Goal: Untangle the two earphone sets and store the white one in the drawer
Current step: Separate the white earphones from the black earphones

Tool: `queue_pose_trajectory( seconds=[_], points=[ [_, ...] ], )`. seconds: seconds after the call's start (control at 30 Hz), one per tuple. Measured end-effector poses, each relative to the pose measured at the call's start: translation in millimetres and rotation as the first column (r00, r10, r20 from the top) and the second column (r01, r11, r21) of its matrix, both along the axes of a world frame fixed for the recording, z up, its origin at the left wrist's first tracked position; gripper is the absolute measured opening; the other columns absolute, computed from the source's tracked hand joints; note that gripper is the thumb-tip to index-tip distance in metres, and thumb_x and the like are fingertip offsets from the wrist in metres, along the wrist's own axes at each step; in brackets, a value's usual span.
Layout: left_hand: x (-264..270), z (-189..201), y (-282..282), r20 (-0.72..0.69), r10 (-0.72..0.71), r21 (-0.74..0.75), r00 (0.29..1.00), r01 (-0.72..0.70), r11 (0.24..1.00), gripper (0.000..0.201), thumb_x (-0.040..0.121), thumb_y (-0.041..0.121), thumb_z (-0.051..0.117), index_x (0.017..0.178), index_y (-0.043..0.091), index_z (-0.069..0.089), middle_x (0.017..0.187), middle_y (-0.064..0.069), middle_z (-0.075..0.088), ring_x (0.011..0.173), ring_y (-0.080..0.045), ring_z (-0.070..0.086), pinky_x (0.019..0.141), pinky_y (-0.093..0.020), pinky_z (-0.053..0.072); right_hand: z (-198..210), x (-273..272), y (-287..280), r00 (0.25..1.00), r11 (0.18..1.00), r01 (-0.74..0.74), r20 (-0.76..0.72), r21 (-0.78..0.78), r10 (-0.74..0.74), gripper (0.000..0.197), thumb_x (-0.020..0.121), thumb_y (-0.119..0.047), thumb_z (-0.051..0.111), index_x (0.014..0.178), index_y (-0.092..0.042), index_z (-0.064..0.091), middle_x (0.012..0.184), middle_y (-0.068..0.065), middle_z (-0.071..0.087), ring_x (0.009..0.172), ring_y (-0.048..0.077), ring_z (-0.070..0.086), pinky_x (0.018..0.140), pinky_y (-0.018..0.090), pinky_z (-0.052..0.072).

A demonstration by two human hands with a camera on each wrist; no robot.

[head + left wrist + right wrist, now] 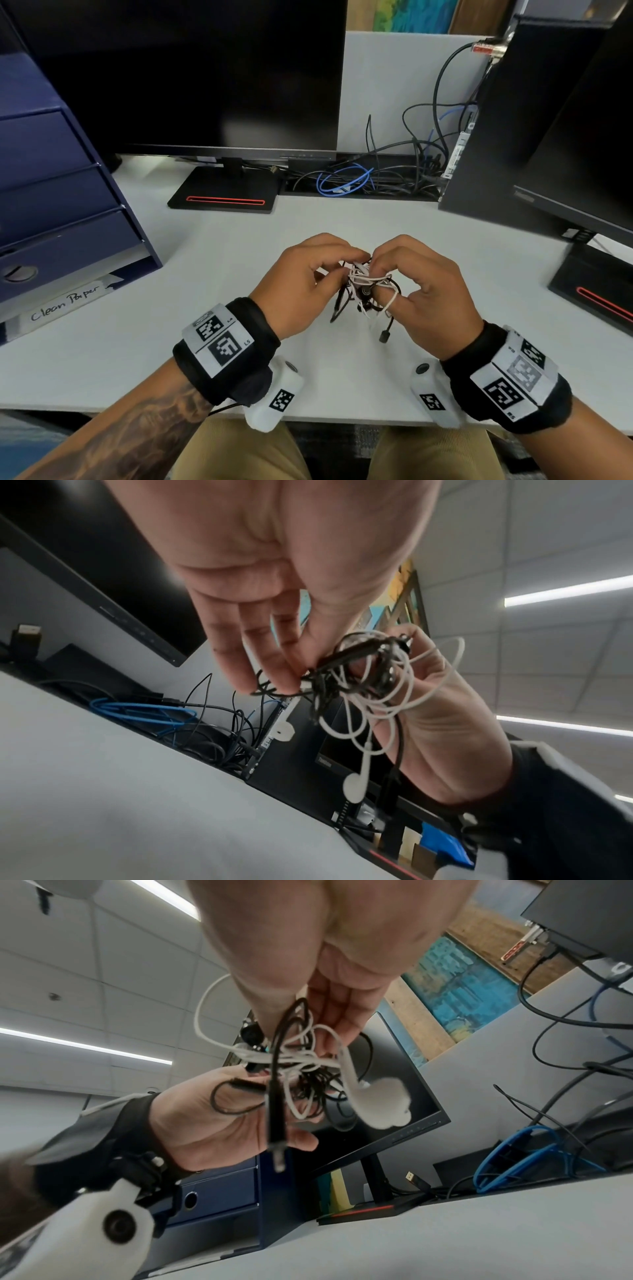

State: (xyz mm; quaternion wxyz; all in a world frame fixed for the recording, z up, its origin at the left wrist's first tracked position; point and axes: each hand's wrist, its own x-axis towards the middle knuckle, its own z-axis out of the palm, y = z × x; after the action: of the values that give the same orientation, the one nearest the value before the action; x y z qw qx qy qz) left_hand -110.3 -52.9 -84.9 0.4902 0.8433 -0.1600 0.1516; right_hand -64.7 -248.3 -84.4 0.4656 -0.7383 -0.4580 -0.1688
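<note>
A tangle (363, 284) of white earphones (373, 696) and black earphones (346, 658) hangs just above the white desk (137, 342), held between both hands. My left hand (342, 265) pinches the knot from the left with thumb and fingertips. My right hand (380, 270) pinches it from the right, with white loops over its fingers. A white earbud (356, 785) dangles below the knot, and another white earbud (380, 1107) shows close to the right wrist camera. A black plug (385, 335) hangs lowest. The blue drawer unit (51, 192) stands at the far left with its drawers closed.
A dark monitor (188, 75) on a black stand (226, 197) is behind the hands. Loose black and blue cables (346, 181) lie in a tray at the back. A second monitor (565, 137) and its stand (596, 291) are on the right.
</note>
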Motion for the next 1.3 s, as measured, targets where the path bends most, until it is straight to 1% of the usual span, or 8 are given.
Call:
queue_pose_trajectory(
  seconds=[0.3, 0.53, 0.73, 0.83, 0.93, 1.1, 1.23, 1.3],
  points=[
    [1, -3, 2, 0.056, 0.175, 0.034, 0.983, -0.177, 0.984, 0.015, 0.094, 0.007, 0.063, 0.097, 0.018, 0.072, 0.09, 0.008, 0.067, 0.084, -0.012, 0.062, 0.072, -0.02, 0.051, 1, 0, 0, 0.998, 0.999, 0.025, -0.051, -0.046, -0.027, 0.028, 0.081, 0.009, 0.073, 0.093, -0.017, 0.07, 0.092, -0.008, 0.061, 0.086, 0.006, 0.059, 0.079, 0.017, 0.044],
    [1, 3, -3, -0.244, 0.072, -0.366, 0.967, -0.16, 0.917, 0.015, 0.097, 0.004, 0.057, 0.102, 0.013, 0.068, 0.09, -0.004, 0.074, 0.085, -0.019, 0.07, 0.076, -0.04, 0.061, -2, 6, -3, 0.999, 0.991, 0.045, 0.024, -0.128, -0.042, 0.025, 0.083, 0.0, 0.06, 0.097, -0.014, 0.075, 0.098, -0.005, 0.058, 0.092, 0.013, 0.06, 0.079, 0.023, 0.048],
    [-4, 7, -11, -0.313, 0.026, -0.288, 0.949, -0.121, 0.95, 0.033, 0.087, 0.047, 0.066, 0.108, 0.022, 0.067, 0.106, 0.011, 0.069, 0.092, -0.022, 0.068, 0.079, -0.041, 0.058, -2, 9, -2, 0.976, 0.976, 0.216, 0.015, -0.017, -0.215, 0.02, 0.083, 0.001, 0.065, 0.094, -0.012, 0.075, 0.091, -0.002, 0.057, 0.083, 0.011, 0.057, 0.072, 0.024, 0.047],
    [-5, 1, -14, -0.327, -0.069, -0.323, 0.942, -0.043, 0.945, 0.029, 0.087, 0.026, 0.072, 0.114, 0.019, 0.066, 0.112, 0.003, 0.068, 0.091, -0.035, 0.068, 0.071, -0.043, 0.059, 0, 3, 1, 0.987, 0.988, 0.153, -0.05, -0.029, -0.155, 0.026, 0.083, 0.005, 0.068, 0.101, -0.013, 0.072, 0.094, -0.003, 0.058, 0.087, 0.005, 0.057, 0.075, 0.016, 0.045],
    [-3, 1, -10, -0.293, -0.024, -0.351, 0.956, -0.084, 0.933, 0.022, 0.095, 0.008, 0.063, 0.116, 0.016, 0.067, 0.108, 0.0, 0.073, 0.089, -0.026, 0.07, 0.07, -0.037, 0.06, 2, -3, 2, 0.989, 0.996, 0.056, -0.13, -0.065, -0.065, 0.037, 0.082, 0.003, 0.068, 0.114, -0.017, 0.065, 0.105, -0.004, 0.062, 0.097, 0.013, 0.06, 0.079, 0.022, 0.045],
    [3, 2, -1, -0.28, 0.047, -0.358, 0.959, -0.15, 0.922, 0.017, 0.096, 0.004, 0.059, 0.101, 0.017, 0.068, 0.09, 0.005, 0.073, 0.081, -0.012, 0.066, 0.067, -0.031, 0.055, 3, -1, 2, 0.979, 0.987, 0.163, -0.125, -0.004, -0.162, 0.033, 0.093, -0.01, 0.059, 0.124, -0.022, 0.061, 0.12, -0.009, 0.057, 0.107, 0.016, 0.059, 0.083, 0.029, 0.048],
    [3, 2, 0, -0.258, -0.006, -0.356, 0.966, -0.09, 0.93, 0.015, 0.093, 0.006, 0.061, 0.097, 0.018, 0.069, 0.092, 0.0, 0.071, 0.084, -0.023, 0.064, 0.074, -0.036, 0.054, -1, 5, -1, 0.972, 0.968, 0.213, -0.073, -0.133, -0.224, 0.05, 0.094, -0.01, 0.066, 0.14, -0.025, 0.055, 0.146, -0.011, 0.048, 0.132, 0.011, 0.043, 0.106, 0.019, 0.035],
    [2, 2, 0, -0.249, -0.008, -0.355, 0.969, -0.083, 0.931, 0.018, 0.093, 0.002, 0.06, 0.096, 0.016, 0.07, 0.094, -0.004, 0.071, 0.085, -0.03, 0.065, 0.077, -0.039, 0.055, -2, 7, -1, 0.977, 0.968, 0.19, -0.063, -0.166, -0.203, 0.046, 0.094, -0.014, 0.068, 0.138, -0.027, 0.058, 0.141, -0.013, 0.054, 0.128, 0.008, 0.047, 0.107, 0.018, 0.036]
  ],
)
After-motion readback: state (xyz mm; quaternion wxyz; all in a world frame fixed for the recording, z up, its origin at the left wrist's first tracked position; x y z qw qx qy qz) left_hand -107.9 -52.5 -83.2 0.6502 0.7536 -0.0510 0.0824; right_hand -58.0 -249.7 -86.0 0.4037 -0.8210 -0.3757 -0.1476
